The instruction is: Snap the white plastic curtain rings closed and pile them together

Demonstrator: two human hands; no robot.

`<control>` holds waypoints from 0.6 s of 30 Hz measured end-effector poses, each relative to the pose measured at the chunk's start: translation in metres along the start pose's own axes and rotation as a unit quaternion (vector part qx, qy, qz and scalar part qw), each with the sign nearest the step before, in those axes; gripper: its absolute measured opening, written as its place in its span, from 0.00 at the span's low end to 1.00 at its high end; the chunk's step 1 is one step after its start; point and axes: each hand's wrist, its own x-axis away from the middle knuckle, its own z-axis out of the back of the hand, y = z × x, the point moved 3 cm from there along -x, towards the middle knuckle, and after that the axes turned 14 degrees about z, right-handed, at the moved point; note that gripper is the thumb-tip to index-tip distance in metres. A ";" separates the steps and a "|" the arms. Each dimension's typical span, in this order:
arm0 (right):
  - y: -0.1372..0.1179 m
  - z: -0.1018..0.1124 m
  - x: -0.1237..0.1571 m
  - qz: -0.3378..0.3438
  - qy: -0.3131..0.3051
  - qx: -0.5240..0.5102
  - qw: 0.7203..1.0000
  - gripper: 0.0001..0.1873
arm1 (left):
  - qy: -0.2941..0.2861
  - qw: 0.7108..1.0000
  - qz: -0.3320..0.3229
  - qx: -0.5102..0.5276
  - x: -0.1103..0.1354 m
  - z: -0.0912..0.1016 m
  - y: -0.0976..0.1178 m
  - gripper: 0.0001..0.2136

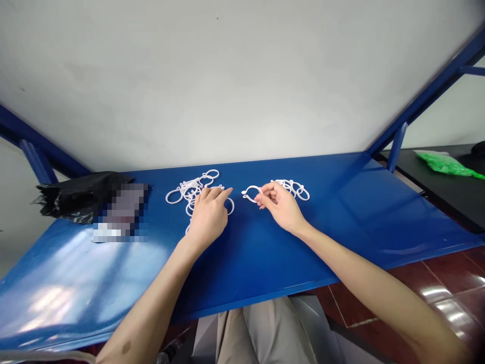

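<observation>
Between the thumb and fingers of my right hand (278, 202) is a white plastic curtain ring (250, 187), its small eyelet pointing left. Just behind that hand lies a small group of similar white rings (302, 192), partly covered by it. My left hand (210, 212) rests palm down over a larger loose pile of white rings (189, 190), with the index finger stretched out to the right. One ring shows under its right side, and others stick out to the left and behind. What lies under the palm is hidden.
Everything sits on a blue table (265, 263) against a pale wall. On the left are a black plastic bag (76, 192) and a blurred-out flat object (123, 210). A bright green bag (449, 164) lies on a dark surface at the right. Blue slanted posts stand at both sides.
</observation>
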 end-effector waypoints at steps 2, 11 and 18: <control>-0.002 -0.001 0.000 0.010 -0.001 -0.035 0.999 0.19 | 0.014 0.999 0.012 0.040 0.002 0.008 0.006 0.25; -0.009 -0.014 0.009 0.013 -0.040 -0.123 0.992 0.17 | -0.098 0.927 0.138 0.336 0.003 0.008 0.015 0.15; -0.014 -0.014 0.015 0.058 -0.046 0.016 0.997 0.09 | -0.095 0.866 0.165 0.462 0.008 0.001 0.018 0.15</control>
